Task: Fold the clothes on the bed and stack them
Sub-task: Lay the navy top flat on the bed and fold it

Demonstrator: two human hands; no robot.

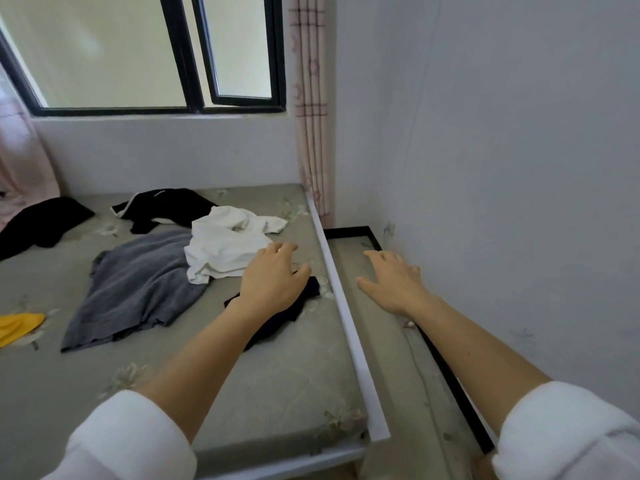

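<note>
Loose clothes lie on the grey flowered bed (270, 386). A crumpled white shirt (225, 247) sits near the right side, partly over a spread grey garment (138, 289). A small dark garment (284, 317) lies under my left hand (273, 282), whose relaxed fingers hover over or touch it beside the white shirt. My right hand (394, 282) stretches out with straight fingers above the strip between bed and wall, holding nothing. Farther back lie a black garment with white trim (162, 206) and another black garment (38, 223). A yellow piece (17, 327) shows at the left edge.
A white rail (349, 334) runs along the bed's right side. Beyond it is a lower grey surface with a black frame (446, 368) against the white wall. A black-framed window (194, 64) and a pink curtain (311, 116) stand behind the bed.
</note>
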